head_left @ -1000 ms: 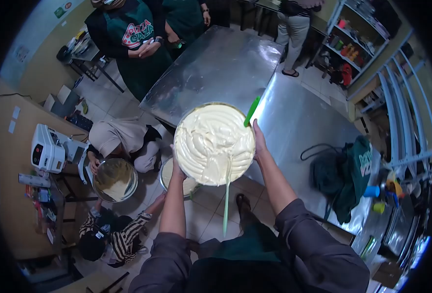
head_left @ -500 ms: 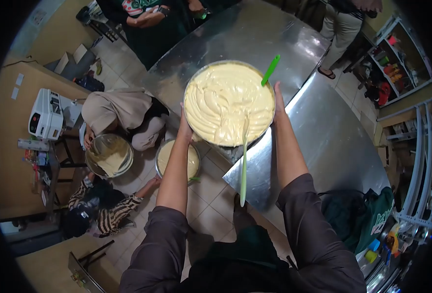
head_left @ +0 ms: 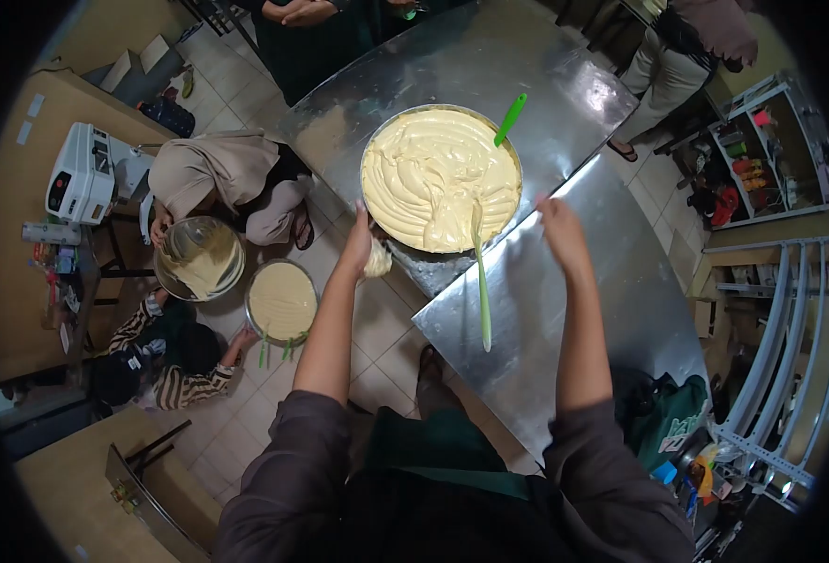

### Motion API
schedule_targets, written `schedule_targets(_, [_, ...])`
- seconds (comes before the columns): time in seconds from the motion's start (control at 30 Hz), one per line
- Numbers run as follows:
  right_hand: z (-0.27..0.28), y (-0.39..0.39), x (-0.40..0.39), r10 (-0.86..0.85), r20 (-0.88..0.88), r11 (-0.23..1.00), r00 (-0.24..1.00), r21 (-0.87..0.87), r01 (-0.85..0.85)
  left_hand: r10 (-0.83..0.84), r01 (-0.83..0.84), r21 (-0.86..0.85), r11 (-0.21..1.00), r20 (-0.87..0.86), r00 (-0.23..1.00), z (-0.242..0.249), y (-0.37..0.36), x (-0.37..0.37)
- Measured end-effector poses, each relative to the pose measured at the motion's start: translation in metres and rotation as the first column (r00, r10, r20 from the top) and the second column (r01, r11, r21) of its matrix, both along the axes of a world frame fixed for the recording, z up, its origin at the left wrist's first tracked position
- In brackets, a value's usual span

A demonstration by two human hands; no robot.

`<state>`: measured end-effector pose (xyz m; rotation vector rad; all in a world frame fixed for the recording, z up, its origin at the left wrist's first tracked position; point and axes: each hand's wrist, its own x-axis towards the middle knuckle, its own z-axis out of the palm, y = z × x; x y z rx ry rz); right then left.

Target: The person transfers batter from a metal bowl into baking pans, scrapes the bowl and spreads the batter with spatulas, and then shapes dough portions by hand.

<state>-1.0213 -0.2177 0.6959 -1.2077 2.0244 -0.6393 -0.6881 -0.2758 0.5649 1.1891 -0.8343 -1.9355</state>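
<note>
A large round bowl of pale yellow cream (head_left: pixel 440 178) rests on the metal table. A bright green handle (head_left: pixel 511 119) sticks up at its far right edge, and a light green utensil (head_left: pixel 484 298) leans over its near rim. My left hand (head_left: pixel 362 246) is beside the bowl's left side, thumb up; a pale, cream-coloured bit of something (head_left: pixel 378 260) shows at its fingers, which are mostly hidden. To the right of the bowl, my right hand (head_left: pixel 563 233) is apart from it, empty, with its fingers loosely bent and slightly blurred.
Metal tables (head_left: pixel 611 272) meet under the bowl. On the left, a crouching person (head_left: pixel 210 174) is by a mixing bowl (head_left: pixel 199 260); a person in striped sleeves (head_left: pixel 189 383) touches another bowl of batter (head_left: pixel 283 302). More people stand beyond the table. A dark green bag (head_left: pixel 663 413) lies at right.
The large bowl, held between both hands before, now rests on the table. My right hand has let go and moved right. The lower-left batter bowl now shows fully, away from my forearm.
</note>
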Motion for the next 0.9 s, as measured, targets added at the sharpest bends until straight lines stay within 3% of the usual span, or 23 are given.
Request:
schedule_targets(0.07, [0.019, 0.049, 0.036, 0.201, 0.183, 0.966, 0.962, 0.128, -0.226, -0.132, 0.131, 0.098, 0.987, 0.004, 0.991, 0.019, 0.03, 0.009])
schedule_targets(0.1, [0.038, 0.058, 0.061, 0.315, 0.053, 0.923, 0.948, 0.217, -0.319, -0.12, 0.119, 0.114, 0.986, 0.005, 0.993, 0.022, 0.045, 0.008])
schedule_targets(0.23, [0.018, 0.045, 0.075, 0.274, 0.427, 0.792, 0.862, 0.409, -0.454, -0.087, 0.084, 0.115, 0.99, 0.025, 0.996, 0.043, 0.083, -0.002])
schedule_targets(0.33, [0.039, 0.042, 0.072, 0.227, 0.293, 0.832, 0.929, 0.437, -0.341, -0.087, 0.083, 0.104, 0.991, 0.035, 0.996, 0.059, 0.094, -0.011])
schedule_targets(0.37, [0.045, 0.044, 0.07, 0.374, 0.068, 0.842, 0.925, 0.392, -0.37, -0.067, 0.066, 0.097, 0.993, 0.005, 0.998, 0.059, 0.091, -0.015])
schedule_targets(0.43, [0.058, 0.05, 0.069, 0.555, -0.398, 0.829, 0.731, 0.342, -0.443, -0.023, 0.029, 0.098, 0.995, -0.063, 0.998, 0.06, 0.09, -0.026])
schedule_targets(0.47, [0.07, 0.055, 0.075, 0.559, -0.48, 0.829, 0.676, 0.334, -0.449, -0.019, 0.026, 0.128, 0.991, -0.055, 0.998, 0.069, 0.091, -0.031])
schedule_targets(0.57, [0.079, 0.069, 0.091, 0.581, -0.644, 0.807, 0.497, 0.377, -0.455, 0.04, -0.018, 0.159, 0.987, -0.136, 0.99, 0.067, 0.092, -0.042])
schedule_targets(0.7, [0.017, 0.089, 0.077, 0.41, -0.846, 0.852, 0.342, 0.221, -0.475, 0.057, -0.007, 0.213, 0.977, -0.23, 0.972, 0.073, 0.101, -0.053])
schedule_targets(0.8, [0.003, 0.096, 0.069, 0.385, -0.893, 0.822, 0.231, 0.219, -0.525, 0.161, -0.036, 0.264, 0.964, -0.47, 0.868, 0.079, 0.106, -0.057])
schedule_targets(0.9, [0.015, 0.102, 0.056, 0.39, -0.915, 0.783, 0.107, 0.268, -0.562, 0.266, -0.093, 0.311, 0.946, -0.579, 0.771, 0.073, 0.105, -0.063])
